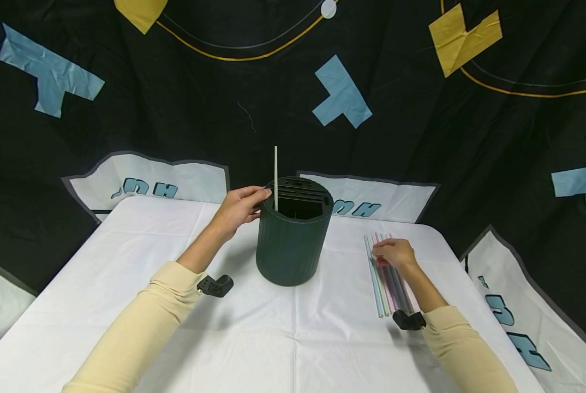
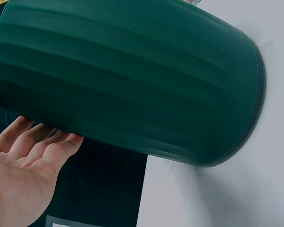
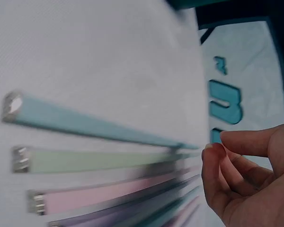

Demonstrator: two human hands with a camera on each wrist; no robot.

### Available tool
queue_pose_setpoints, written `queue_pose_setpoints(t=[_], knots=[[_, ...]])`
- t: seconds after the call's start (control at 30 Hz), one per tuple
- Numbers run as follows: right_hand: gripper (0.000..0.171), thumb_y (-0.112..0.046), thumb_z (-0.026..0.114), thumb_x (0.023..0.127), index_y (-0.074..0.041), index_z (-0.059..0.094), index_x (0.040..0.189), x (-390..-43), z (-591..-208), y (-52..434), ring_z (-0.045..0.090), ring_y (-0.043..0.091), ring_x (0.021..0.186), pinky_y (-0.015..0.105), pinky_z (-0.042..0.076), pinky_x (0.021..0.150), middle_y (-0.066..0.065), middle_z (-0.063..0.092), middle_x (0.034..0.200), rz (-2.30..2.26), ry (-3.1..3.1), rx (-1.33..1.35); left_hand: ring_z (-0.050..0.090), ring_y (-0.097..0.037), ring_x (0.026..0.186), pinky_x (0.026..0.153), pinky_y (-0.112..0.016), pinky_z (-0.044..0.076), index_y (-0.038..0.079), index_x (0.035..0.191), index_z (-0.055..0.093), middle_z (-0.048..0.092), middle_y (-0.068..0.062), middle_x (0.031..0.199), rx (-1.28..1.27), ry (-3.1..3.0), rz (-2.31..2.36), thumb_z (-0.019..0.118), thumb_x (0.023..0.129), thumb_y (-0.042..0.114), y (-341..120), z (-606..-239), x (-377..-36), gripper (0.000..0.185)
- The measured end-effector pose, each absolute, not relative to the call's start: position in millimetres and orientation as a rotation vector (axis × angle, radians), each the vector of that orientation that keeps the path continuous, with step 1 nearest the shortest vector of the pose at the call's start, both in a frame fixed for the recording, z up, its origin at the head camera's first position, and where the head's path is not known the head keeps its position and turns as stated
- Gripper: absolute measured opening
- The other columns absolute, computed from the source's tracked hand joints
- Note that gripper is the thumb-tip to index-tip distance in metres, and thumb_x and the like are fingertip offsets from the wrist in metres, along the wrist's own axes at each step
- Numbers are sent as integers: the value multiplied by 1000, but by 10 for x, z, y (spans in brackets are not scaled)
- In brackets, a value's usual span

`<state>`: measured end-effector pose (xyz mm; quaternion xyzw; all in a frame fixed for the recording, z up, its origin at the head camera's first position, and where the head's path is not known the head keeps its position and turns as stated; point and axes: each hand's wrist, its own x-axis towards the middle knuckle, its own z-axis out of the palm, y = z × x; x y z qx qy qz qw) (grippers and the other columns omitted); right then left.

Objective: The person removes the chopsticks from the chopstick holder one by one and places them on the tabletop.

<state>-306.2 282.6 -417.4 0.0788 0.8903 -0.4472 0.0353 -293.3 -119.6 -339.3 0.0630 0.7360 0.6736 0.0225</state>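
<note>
My left hand (image 1: 241, 207) grips the upper side of a dark green ribbed cylindrical container (image 1: 288, 251), thumb at the rim. In the left wrist view its fingers (image 2: 42, 142) bend against the container's side. Slots and a wider opening show in the container's top, where a thin pale stick (image 1: 275, 169) stands upright by the thumb. On the right, a row of long pastel sticks (image 1: 381, 297) lies on the table. Over their far part hovers my right hand (image 1: 396, 254), thumb and forefinger close together with nothing seen between them. The nearest stick in the right wrist view is light blue (image 3: 75, 117), with a silvery end.
A white cloth covers the table (image 1: 253, 338). Behind it hangs a black curtain (image 1: 253, 98) with blue and yellow shapes. White lettered panels (image 1: 195, 183) border the back edge. Each wrist wears a small black camera (image 1: 215, 286).
</note>
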Motion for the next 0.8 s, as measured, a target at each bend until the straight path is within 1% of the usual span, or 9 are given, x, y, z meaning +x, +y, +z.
queue_pose_setpoints(t=[0.13, 0.27, 0.37, 0.43, 0.57, 0.67, 0.8], knots=[[30, -13, 61, 100, 9, 66, 120, -3060, -3975, 2763, 68, 16, 82, 25, 62, 75, 21, 71, 111, -1421, 2725, 181, 64, -31, 124, 107, -45, 51, 4, 137, 60, 63, -17, 136, 196, 2283, 2084, 61, 101, 35, -1192, -3397, -2936, 48], [34, -17, 60, 101, 7, 63, 124, -3054, -3686, 2625, 67, 10, 83, 20, 60, 77, 23, 69, 120, -1455, 2696, 122, 64, -31, 124, 105, -44, 52, 4, 137, 60, 63, -17, 136, 197, 2283, 2086, 62, 101, 35, -1189, -3391, -2930, 47], [36, -20, 60, 102, 6, 61, 127, -3036, -3432, 2485, 68, 9, 83, 20, 60, 81, 24, 67, 125, -1492, 2664, 84, 64, -31, 124, 105, -44, 53, 4, 137, 60, 63, -16, 136, 195, 2282, 2088, 62, 101, 35, -1189, -3390, -2928, 47], [36, -20, 61, 101, 5, 61, 127, -3021, -3263, 2386, 70, 12, 84, 20, 60, 83, 24, 66, 125, -1513, 2665, 50, 64, -31, 123, 105, -44, 53, 4, 137, 60, 63, -16, 136, 194, 2285, 2086, 62, 101, 35, -1190, -3393, -2929, 47], [33, -21, 61, 101, 0, 63, 126, -2985, -2963, 2173, 71, 23, 96, 20, 59, 83, 20, 67, 123, -1521, 2695, -40, 64, -31, 123, 105, -44, 53, 4, 136, 61, 63, -16, 135, 190, 2289, 2085, 62, 101, 35, -1189, -3390, -2929, 47], [31, -22, 62, 101, -3, 65, 125, -2956, -2793, 1997, 70, 25, 99, 18, 58, 82, 16, 67, 123, -1519, 2714, -119, 64, -31, 123, 104, -44, 53, 5, 135, 61, 63, -16, 135, 188, 2291, 2088, 62, 101, 35, -1188, -3389, -2927, 46], [28, -20, 65, 100, -2, 67, 121, -2921, -2646, 1731, 69, 23, 94, 22, 59, 84, 16, 67, 120, -1553, 2695, -219, 64, -31, 123, 104, -44, 53, 5, 136, 61, 64, -16, 135, 184, 2293, 2086, 62, 101, 35, -1186, -3407, -2939, 46]])
